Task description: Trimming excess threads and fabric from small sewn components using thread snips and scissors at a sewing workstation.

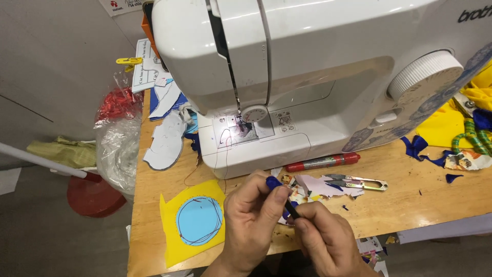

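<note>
two bare hands, left hand (251, 225), right hand (328, 241), no gloves, no sleeves visible

Printed paper sheet (145, 66): white with dark print, lying at the table's far left corner, partly under the sewing machine's left end. Small white label (160, 81) with pink marking: on the sheet's near edge. White sign (123, 5) with red mark: at the top edge of view, beyond the table. Clear plastic bag (119, 128) holding red contents: hanging off the table's left edge
</note>
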